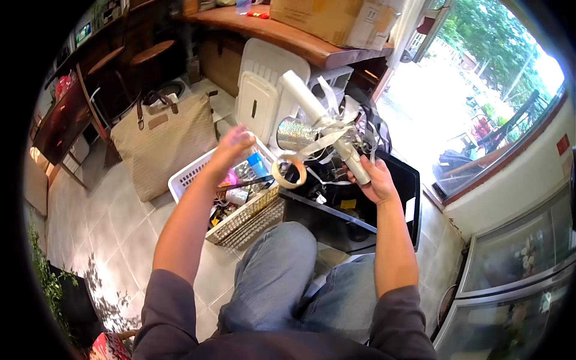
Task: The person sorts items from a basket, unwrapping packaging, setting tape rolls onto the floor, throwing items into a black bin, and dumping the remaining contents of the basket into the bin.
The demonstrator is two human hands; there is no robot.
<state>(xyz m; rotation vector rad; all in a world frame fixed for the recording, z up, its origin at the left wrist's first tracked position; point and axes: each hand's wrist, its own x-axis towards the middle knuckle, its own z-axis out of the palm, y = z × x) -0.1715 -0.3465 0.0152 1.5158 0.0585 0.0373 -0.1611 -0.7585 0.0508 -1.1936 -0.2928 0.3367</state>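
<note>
The right grip (379, 180) holds a smooth white tube (307, 101); just left of it shows a glittering silver roll (292, 133). Below the grip sits a black plastic bin (318, 223); beyond it, a polished wooden table (285, 31) under a matt cardboard box (312, 21).

The tube (304, 97) is showing white, while the roll (294, 134) is glittering silver with rainbow flecks. Over the black bin's (324, 218) left edge, the tape ring (279, 175) is looking cream. Along the reddish-brown counter's (246, 26) right end, the box (312, 18) is showing cardboard brown.
</note>
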